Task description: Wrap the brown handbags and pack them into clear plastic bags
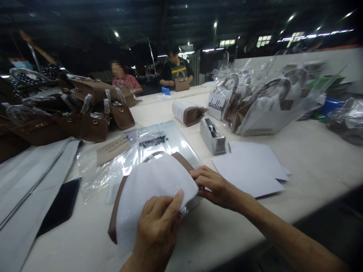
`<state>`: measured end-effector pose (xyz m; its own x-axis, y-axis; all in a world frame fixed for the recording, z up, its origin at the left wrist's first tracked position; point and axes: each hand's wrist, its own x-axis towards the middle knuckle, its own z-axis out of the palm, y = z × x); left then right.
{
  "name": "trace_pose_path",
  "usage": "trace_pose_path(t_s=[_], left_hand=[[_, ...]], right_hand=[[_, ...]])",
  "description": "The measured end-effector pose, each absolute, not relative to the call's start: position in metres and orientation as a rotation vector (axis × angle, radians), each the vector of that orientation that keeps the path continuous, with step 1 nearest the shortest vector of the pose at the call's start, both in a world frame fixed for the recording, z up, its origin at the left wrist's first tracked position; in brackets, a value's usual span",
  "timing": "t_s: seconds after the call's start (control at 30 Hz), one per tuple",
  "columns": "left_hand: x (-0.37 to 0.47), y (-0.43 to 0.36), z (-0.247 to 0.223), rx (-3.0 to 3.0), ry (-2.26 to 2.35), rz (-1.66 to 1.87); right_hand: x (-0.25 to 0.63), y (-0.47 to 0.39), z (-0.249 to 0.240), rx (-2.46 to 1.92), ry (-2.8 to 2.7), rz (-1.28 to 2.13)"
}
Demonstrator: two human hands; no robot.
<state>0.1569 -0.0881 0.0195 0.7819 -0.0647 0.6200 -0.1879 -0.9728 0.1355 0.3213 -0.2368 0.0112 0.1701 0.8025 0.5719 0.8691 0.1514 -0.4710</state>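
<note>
A brown handbag [121,206] lies in front of me, mostly covered by a white wrapping sheet [153,177], with brown showing at both sides. My left hand [160,223] is closed at the near edge of the bag, its thumb pressed on the sheet and its other fingers curled. At the right edge, my right hand [215,187] is closed on the side of the wrapped bag, fingertips partly hidden behind it. Clear plastic bags [172,138] with dark print lie flat just beyond. A silver-grey tape dispenser [212,136] stands beyond my right hand.
White paper sheets [249,166] lie right of the dispenser. Brown handbags [93,90] are piled at left, above a dark tablet-like slab [61,206]. Another wrapped bag [187,113] and plastic-bagged handbags [261,109] stand farther back. Across the table, a person [177,71] handles a bag.
</note>
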Motion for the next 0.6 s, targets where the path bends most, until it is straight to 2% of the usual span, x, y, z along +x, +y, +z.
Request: trace_pose_path(t_s=[0.2,0.37,0.6], left_hand=[[0.162,-0.092,0.022,2.92,-0.368,1.039],[0.169,-0.094,0.009,2.966,-0.523,0.968],[0.173,-0.098,0.003,3.116,-0.482,0.958]], right_hand=[[0.32,-0.237,0.014,-1.697,-1.492,-0.063],[0.326,-0.233,0.01,-1.654,-1.43,-0.016],[0.336,-0.225,0.007,-1.551,-1.148,0.263]])
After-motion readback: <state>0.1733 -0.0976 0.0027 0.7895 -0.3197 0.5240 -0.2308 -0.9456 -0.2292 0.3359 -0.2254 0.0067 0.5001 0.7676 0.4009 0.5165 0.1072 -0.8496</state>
